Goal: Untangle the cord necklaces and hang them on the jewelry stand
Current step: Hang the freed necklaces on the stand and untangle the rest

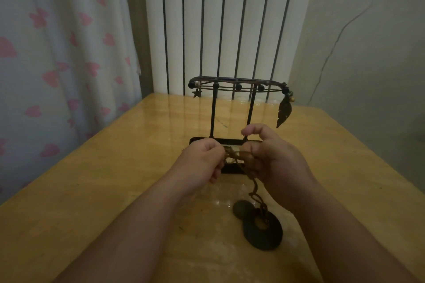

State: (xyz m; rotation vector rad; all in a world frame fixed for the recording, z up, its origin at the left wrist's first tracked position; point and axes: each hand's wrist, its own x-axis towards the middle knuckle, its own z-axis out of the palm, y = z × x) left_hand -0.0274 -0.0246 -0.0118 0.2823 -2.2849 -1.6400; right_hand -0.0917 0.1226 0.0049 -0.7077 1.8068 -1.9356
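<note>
Head view: your left hand [202, 158] and right hand [273, 158] meet close together in front of the jewelry stand [234, 84], with the brown cord [234, 157] tangled between them. The left hand's fingers [216, 167] are curled and pinch the cord at the tangle. Those of the right hand are curled round the strands too, thumb lifted above. Below the right fingers the cord drops to a dark disc pendant [262, 230] lying on the surface [115, 167], touching a smaller dark oval [241, 210]; pendant or shadow, I cannot tell. Beyond the fingers, the stand's top rail already carries a feather charm [284, 112] at its right end and a star charm [196, 93] at its left.

Risks, as I judge them: pull your hands apart hard and the tangle may tighten rather than open. Lift sharply and the disc could drag or swing. Your knuckles sit just beside the stand's base [195, 140], so a forward jerk could tip the stand and shed what hangs there
</note>
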